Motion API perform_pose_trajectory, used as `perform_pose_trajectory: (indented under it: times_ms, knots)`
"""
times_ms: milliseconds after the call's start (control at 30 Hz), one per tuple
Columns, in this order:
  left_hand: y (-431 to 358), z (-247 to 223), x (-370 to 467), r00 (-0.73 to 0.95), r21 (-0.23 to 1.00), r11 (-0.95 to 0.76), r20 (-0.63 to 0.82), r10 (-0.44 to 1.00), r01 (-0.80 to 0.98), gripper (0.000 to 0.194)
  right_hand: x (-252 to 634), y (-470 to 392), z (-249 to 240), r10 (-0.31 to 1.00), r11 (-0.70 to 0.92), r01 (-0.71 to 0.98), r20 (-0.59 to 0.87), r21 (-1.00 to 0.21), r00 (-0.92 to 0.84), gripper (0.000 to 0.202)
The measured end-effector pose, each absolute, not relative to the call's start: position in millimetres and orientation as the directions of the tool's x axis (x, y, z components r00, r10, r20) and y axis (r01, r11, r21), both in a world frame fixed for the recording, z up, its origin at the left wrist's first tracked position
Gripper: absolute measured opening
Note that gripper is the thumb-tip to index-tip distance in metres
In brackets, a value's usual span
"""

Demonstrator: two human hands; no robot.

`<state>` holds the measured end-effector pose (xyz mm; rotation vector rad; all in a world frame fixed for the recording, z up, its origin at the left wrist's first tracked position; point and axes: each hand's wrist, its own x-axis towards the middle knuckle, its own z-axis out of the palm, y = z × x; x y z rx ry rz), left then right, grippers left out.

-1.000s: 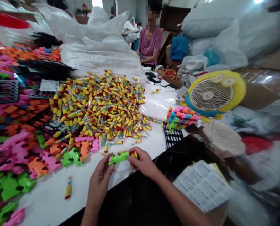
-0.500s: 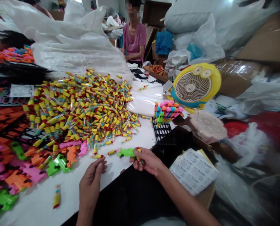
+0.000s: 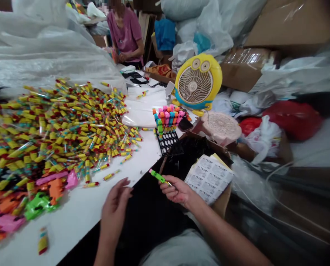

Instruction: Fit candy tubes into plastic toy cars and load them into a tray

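My right hand (image 3: 176, 190) holds a small green toy piece (image 3: 157, 176) with a yellow-capped tube under it, above my dark lap. My left hand (image 3: 116, 203) hovers at the table's near edge, fingers loosely curved and apart, holding nothing. A big heap of yellow-capped clear tubes (image 3: 70, 125) covers the left of the white table (image 3: 78, 210). Colourful toy pieces (image 3: 170, 116) stand upright in rows in a black grid rack (image 3: 167, 143) beyond my right hand. Pink, orange and green car-shaped pieces (image 3: 40, 205) lie at the lower left, near a single tube (image 3: 43, 241).
A yellow and blue fan (image 3: 198, 83) stands behind the rack. Printed label sheets (image 3: 209, 179) lie on a box at the right. Another person in a pink shirt (image 3: 126, 35) sits at the far end. Plastic bags and cardboard boxes (image 3: 289, 26) fill the right side.
The view has turned right. My right hand has moved away from the table's edge with the green piece, now tilted, and is farther from my left hand. The left hand's fingers have opened.
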<state>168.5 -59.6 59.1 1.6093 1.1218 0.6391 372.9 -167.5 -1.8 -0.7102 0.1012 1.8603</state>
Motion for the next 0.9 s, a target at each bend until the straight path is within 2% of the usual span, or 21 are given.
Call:
perform_pose_trajectory:
  times_ms: [67, 133, 200, 300, 367, 533, 700, 800, 900]
  knots:
    - [-72.5, 55.3, 188.4, 0.612, 0.955, -0.079, -0.118, 0.782, 0.285, 0.051, 360.6, -165.7, -1.5, 0.806, -0.474, -0.852, -0.498, -0.223, -0.318, 0.022]
    - [-79.8, 47.8, 200.2, 0.676, 0.955, -0.102, -0.121, 0.727, 0.28, 0.043, 349.3, -167.1, -2.7, 0.798, -0.507, -0.833, -0.484, -0.219, -0.359, 0.02]
    - [-82.9, 39.3, 202.6, 0.646, 0.957, -0.04, -0.164, 0.745, 0.289, 0.037, 342.6, -171.8, -5.5, 0.807, -0.505, -0.83, -0.472, -0.237, -0.356, 0.023]
    - [-85.5, 30.9, 197.1, 0.6, 0.962, 0.109, -0.242, 0.762, 0.25, 0.043, 340.7, -180.8, -10.5, 0.831, -0.47, -0.837, -0.46, -0.28, -0.313, 0.029]
    - [-88.7, 29.8, 194.8, 0.625, 0.96, 0.15, -0.269, 0.733, 0.237, 0.046, 341.9, -185.5, -12.3, 0.841, -0.453, -0.837, -0.459, -0.307, -0.287, 0.031]
    - [-99.5, 29.7, 204.8, 0.681, 0.968, 0.123, -0.243, 0.69, 0.22, 0.049, 348.7, -190.2, -12.8, 0.852, -0.451, -0.821, -0.443, -0.349, -0.28, 0.038]
    - [-99.4, 14.2, 210.9, 0.622, 0.958, 0.106, -0.254, 0.74, 0.266, 0.08, 361.1, -190.1, -25.3, 0.872, -0.383, -0.826, -0.456, -0.414, -0.176, 0.044]
    - [-95.4, 11.3, 204.3, 0.599, 0.925, 0.092, -0.312, 0.738, 0.368, 0.077, 365.4, -192.6, -33.7, 0.881, -0.328, -0.821, -0.464, -0.468, -0.088, 0.046]
    - [-94.0, 18.1, 198.0, 0.596, 0.895, 0.1, -0.369, 0.713, 0.435, 0.073, 366.2, -196.6, -36.7, 0.893, -0.323, -0.793, -0.444, -0.516, -0.074, 0.045]
